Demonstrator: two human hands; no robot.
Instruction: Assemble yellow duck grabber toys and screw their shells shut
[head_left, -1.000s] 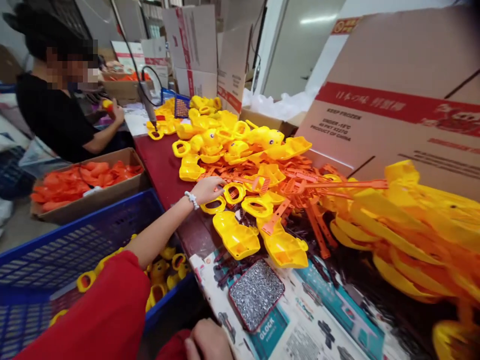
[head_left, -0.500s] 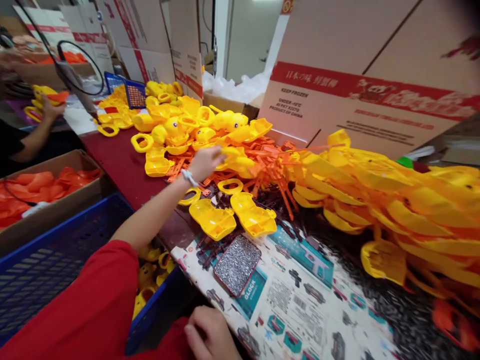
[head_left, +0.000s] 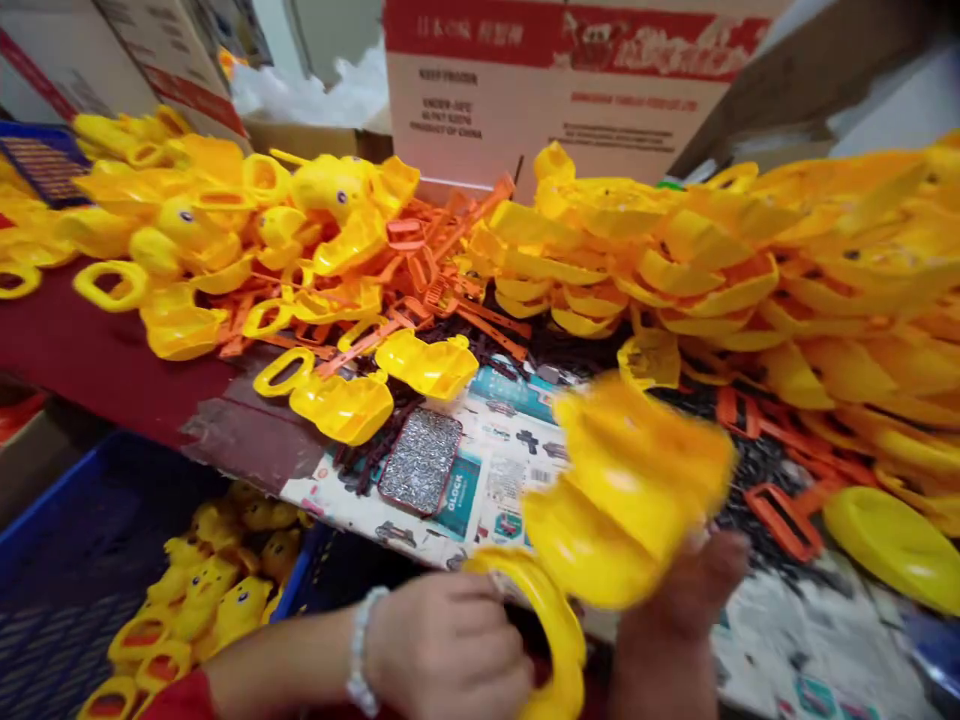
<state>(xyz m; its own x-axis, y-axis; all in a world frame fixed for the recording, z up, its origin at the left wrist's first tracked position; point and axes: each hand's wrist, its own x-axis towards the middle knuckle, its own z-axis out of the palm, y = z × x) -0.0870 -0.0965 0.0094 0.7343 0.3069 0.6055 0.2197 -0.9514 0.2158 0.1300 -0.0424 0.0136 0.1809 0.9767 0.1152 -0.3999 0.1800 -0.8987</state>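
Note:
Close to the camera, at the bottom of the view, both my hands hold yellow plastic duck parts. My left hand [head_left: 448, 650], with a white bead bracelet, grips the ring handle of a yellow duck shell [head_left: 551, 640]. My right hand [head_left: 686, 610] holds a blurred yellow duck half [head_left: 637, 480] from below. The two pieces touch or overlap; motion blur hides how they fit. Behind them lies a small red-rimmed tin of screws [head_left: 420, 460] on a printed sheet [head_left: 510, 450].
A big heap of yellow shells [head_left: 750, 260] and orange strips [head_left: 420, 270] covers the dark red table [head_left: 97, 360]. Cardboard boxes [head_left: 555, 80] stand behind. A blue crate [head_left: 97, 530] at lower left holds assembled yellow ducks [head_left: 217, 580].
My left hand has come back from the pile with a yellow part. Both hands now hold pieces together near me. The view has swung right; the person at the left is out of sight.

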